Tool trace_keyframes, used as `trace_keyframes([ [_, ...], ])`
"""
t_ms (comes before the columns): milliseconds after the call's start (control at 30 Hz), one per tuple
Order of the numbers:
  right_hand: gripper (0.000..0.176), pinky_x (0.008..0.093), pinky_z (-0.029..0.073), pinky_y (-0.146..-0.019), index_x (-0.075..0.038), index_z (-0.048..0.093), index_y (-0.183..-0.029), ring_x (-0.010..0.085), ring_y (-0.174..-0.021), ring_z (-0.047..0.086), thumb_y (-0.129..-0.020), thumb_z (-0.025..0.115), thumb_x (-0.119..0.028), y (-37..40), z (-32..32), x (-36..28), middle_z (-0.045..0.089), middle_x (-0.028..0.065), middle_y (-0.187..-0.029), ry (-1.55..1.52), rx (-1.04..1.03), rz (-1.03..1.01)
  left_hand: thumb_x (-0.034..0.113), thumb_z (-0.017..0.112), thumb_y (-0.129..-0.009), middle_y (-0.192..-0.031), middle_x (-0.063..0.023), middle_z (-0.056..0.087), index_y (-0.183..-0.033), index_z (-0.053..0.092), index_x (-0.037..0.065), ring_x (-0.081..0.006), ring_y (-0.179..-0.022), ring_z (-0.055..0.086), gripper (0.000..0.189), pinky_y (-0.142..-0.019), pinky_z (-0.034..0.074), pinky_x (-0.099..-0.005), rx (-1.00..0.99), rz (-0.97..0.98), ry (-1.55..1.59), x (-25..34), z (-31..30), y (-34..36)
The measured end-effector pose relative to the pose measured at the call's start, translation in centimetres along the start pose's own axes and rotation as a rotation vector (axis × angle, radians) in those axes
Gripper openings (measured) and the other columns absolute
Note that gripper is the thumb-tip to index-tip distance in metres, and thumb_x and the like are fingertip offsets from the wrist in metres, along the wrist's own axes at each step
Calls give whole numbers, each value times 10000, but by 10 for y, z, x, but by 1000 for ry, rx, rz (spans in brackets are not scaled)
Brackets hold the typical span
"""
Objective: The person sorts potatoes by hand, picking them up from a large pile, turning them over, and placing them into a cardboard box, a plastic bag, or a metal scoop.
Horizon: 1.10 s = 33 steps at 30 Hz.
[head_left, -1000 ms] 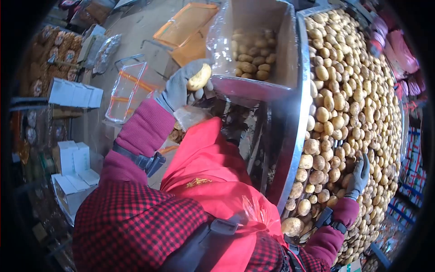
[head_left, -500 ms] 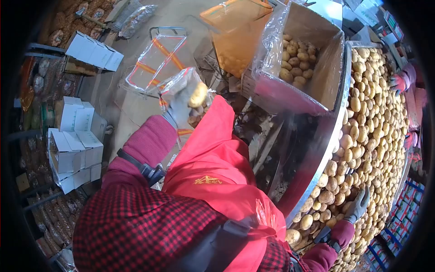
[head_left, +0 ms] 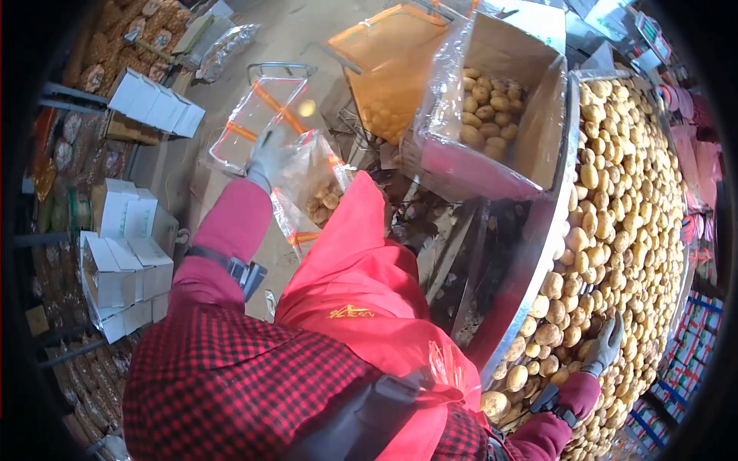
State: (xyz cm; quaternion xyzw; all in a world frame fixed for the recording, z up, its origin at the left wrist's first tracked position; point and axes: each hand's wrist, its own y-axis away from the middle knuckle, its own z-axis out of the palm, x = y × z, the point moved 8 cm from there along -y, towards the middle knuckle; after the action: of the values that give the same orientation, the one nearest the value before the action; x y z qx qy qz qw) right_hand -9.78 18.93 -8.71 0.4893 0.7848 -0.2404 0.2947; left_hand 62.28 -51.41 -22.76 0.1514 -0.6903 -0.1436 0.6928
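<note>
My left hand, in a grey glove, is by the rim of a clear plastic bag with red and orange edging. Its fingers are stretched out and somewhat blurred, and it holds nothing. A single potato is apart from the hand, seemingly in the air above the bag frame. Several potatoes lie inside the bag. My right hand, gloved in grey too, rests open with straight fingers on the large potato heap.
A plastic-lined cardboard box holding potatoes stands beside the heap's metal rim. Behind are an orange mesh bag and a second clear bag on a frame. White cartons stand at left. Another person's sleeve shows far right.
My left hand has let go of the potato and moved left, off the bag's mouth. The potato is now farther up, away from the hand. My right hand stays on the heap.
</note>
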Motion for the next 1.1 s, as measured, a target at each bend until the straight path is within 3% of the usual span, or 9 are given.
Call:
trace_keyframes([
  [433,406,355,432,-1153,-11,566,-1481,209,-1338,574,-1113,523,-177,12,2,-29,627,126,-1448,-6,24,-6,319,620,-1063,-1314,-84,694,-1476,576,100,-189,-1046,702,469,-851,580,-356,-161,51,-363,-8,101,80],
  [567,414,351,416,-1167,10,559,-1479,206,-1345,562,-1108,529,-170,9,0,-19,622,125,-1451,10,13,-3,250,661,-1034,-1166,-102,740,-1409,623,49,-147,-1008,690,426,-872,564,-312,-450,535,-551,-13,154,173],
  [633,404,347,422,-1161,5,569,-1472,204,-1341,564,-1108,531,-165,9,2,-22,624,125,-1448,10,17,-10,225,680,-1015,-1194,-114,741,-1412,625,66,-142,-1050,690,431,-889,548,-294,-726,473,-690,-20,185,232],
  [700,401,346,427,-1157,1,573,-1471,202,-1337,567,-1109,533,-167,10,0,-24,626,124,-1446,44,16,-9,223,657,-1023,-1208,-127,731,-1442,605,92,-242,-1107,699,441,-967,550,-391,-1030,115,-812,-60,199,279],
  [767,419,334,432,-1149,-24,585,-1472,187,-1348,554,-1117,536,-242,8,1,-21,623,109,-1454,89,-4,16,301,617,-1034,-1240,-171,715,-1407,622,108,-343,-1156,679,421,-1009,533,-460,-1341,458,-1078,-87,212,321],
  [867,423,340,425,-1155,-25,593,-1466,190,-1345,559,-1116,533,-254,10,3,-31,633,110,-1445,119,5,0,383,559,-1041,-1258,-193,699,-1408,611,130,-402,-1155,654,449,-1012,523,-502,-1686,390,-1097,-146,204,351],
  [1000,411,350,432,-1156,1,580,-1471,200,-1338,564,-1111,547,-196,14,4,-45,632,118,-1437,108,12,19,406,569,-1005,-1041,-205,710,-1202,637,96,-437,-972,683,374,-893,523,-562,-1550,264,-1201,-123,228,344],
  [1033,407,351,425,-1163,3,587,-1465,196,-1348,559,-1109,549,-191,13,3,-40,634,118,-1442,81,21,17,466,564,-1011,-1054,-213,724,-1398,585,116,-434,-985,688,523,-871,538,-558,-1591,279,-1258,-132,229,344],
  [1100,406,351,422,-1166,5,589,-1463,196,-1351,559,-1107,550,-189,13,3,-42,634,119,-1446,118,17,15,474,564,-1008,-1061,-217,720,-1400,584,117,-437,-994,686,530,-878,537,-557,-1622,240,-1303,-134,235,344],
])
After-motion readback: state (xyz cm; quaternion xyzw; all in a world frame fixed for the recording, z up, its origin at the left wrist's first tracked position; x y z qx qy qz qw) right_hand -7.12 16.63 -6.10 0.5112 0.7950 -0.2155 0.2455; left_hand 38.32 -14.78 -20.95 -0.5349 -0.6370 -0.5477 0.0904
